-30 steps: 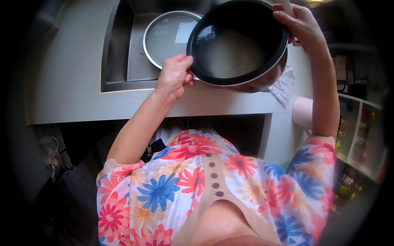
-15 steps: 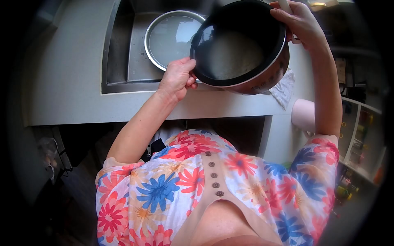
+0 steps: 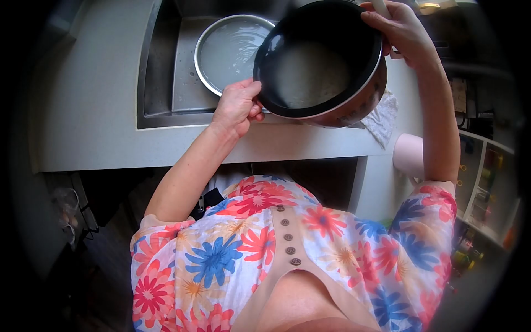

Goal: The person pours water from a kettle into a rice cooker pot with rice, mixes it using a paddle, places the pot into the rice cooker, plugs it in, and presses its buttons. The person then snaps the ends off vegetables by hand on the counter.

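Both my hands grip a rice cooker pot (image 3: pixel 318 108) with a black inside and a brownish outer wall, tilted to the left. My left hand (image 3: pixel 239 105) is closed on its near left rim, and my right hand (image 3: pixel 401 30) is wrapped round its far right side by a pale handle (image 3: pixel 381 8). Whitish, cloudy contents (image 3: pixel 311 74) lie in the pot; whether there are grains cannot be made out. The pot's left rim overlaps a round metal basin (image 3: pixel 200 71) of cloudy, rippled water, which stands in the sink.
A steel sink (image 3: pixel 182 91) is set into the white counter (image 3: pixel 88 119). To the right of the pot a grey-white cloth (image 3: pixel 383 119) hangs over the counter edge. A pale pink cylinder (image 3: pixel 409 155) stands near my right forearm, with shelves of small items (image 3: pixel 484 185) beyond.
The pot has shifted slightly left with both hands still on it. Ripples now spread over the basin's water, which was smoother before.
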`<state>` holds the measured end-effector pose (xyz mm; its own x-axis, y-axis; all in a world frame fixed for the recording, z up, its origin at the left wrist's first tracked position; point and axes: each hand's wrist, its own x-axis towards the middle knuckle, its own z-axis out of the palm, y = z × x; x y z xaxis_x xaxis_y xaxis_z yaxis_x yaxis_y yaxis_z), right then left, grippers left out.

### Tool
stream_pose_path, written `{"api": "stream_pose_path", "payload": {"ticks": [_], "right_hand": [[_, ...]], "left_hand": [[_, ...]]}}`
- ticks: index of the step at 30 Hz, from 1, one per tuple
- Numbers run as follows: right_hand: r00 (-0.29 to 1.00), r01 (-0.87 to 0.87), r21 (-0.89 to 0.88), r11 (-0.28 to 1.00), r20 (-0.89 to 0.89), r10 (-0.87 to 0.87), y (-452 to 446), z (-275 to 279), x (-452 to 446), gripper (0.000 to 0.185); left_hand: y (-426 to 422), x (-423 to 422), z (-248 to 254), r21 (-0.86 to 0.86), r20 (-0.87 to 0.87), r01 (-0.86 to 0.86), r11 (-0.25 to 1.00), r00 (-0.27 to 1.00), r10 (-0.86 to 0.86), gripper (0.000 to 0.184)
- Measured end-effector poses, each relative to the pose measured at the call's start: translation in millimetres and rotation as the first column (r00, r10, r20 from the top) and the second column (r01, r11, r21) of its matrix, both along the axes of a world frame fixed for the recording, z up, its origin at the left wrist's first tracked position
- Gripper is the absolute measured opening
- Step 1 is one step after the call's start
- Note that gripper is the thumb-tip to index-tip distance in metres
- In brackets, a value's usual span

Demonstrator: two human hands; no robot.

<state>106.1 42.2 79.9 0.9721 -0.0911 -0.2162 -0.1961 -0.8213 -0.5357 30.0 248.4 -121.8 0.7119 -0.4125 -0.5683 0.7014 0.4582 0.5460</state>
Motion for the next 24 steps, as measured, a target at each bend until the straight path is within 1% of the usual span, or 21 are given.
{"api": "stream_pose_path", "payload": {"ticks": [3, 5, 8, 9, 12, 16, 17, 19, 22, 23, 24], "right_hand": [[1.0, -0.009, 0.046, 0.999, 0.014, 0.008, -5.6, -2.5, -3.8, 0.021], [1.0, -0.008, 0.079, 0.997, 0.027, 0.006, -16.7, -6.5, -9.5, 0.022], [0.98, -0.179, 0.327, 0.928, 0.148, 0.137, -69.0, -36.1, -15.4, 0.04], [0.981, -0.158, 0.337, 0.928, 0.161, 0.108, -76.1, -39.3, -21.9, 0.041], [0.959, -0.13, 0.51, 0.85, 0.281, -0.022, -84.6, -54.3, -46.6, 0.032], [0.945, -0.063, 0.65, 0.757, 0.284, -0.165, -105.1, -70.8, -79.4, 0.032], [0.933, -0.058, 0.683, 0.728, 0.297, -0.205, -113.4, -77.6, -87.9, 0.033], [0.907, -0.049, 0.74, 0.67, 0.315, -0.281, -129.5, -90.0, -103.8, 0.033], [0.87, 0.058, 0.785, 0.616, 0.263, -0.417, -145.9, -86.6, -137.9, 0.033], [0.84, 0.065, 0.806, 0.588, 0.274, -0.469, -146.4, -85.3, -147.2, 0.032], [0.838, 0.064, 0.822, 0.567, 0.265, -0.478, -152.2, -89.0, -151.2, 0.032]], "left_hand": [[2.2, -0.4, 2.1, 0.019, 0.012, -0.013, 1.0, 1.0, 0.013, 0.013], [3.5, 0.4, 3.8, 0.042, 0.057, -0.018, 0.999, 0.998, 0.016, 0.013], [5.4, 2.7, 11.8, 0.066, 0.164, -0.051, 0.997, 0.986, 0.039, 0.013], [5.3, 3.5, 16.4, 0.072, 0.208, -0.066, 0.995, 0.977, 0.05, 0.013], [0.2, 5.8, 39.9, 0.189, 0.33, -0.131, 0.973, 0.942, 0.063, 0.015], [-13.1, 7.9, 71.3, 0.3, 0.5, -0.21, 0.93, 0.865, 0.034, 0.022], [-17.4, 6.9, 78.4, 0.278, 0.535, -0.203, 0.939, 0.845, 0.024, 0.022], [-31.5, 2.6, 93.2, 0.322, 0.589, -0.195, 0.927, 0.808, -0.034, 0.023], [-54.1, -7.4, 109.2, 0.355, 0.639, -0.178, 0.918, 0.763, -0.099, 0.025], [-61.2, -10.7, 113.2, 0.352, 0.651, -0.157, 0.923, 0.75, -0.12, 0.025], [-69.4, -13.4, 115.7, 0.346, 0.663, -0.136, 0.928, 0.736, -0.139, 0.025]]}}
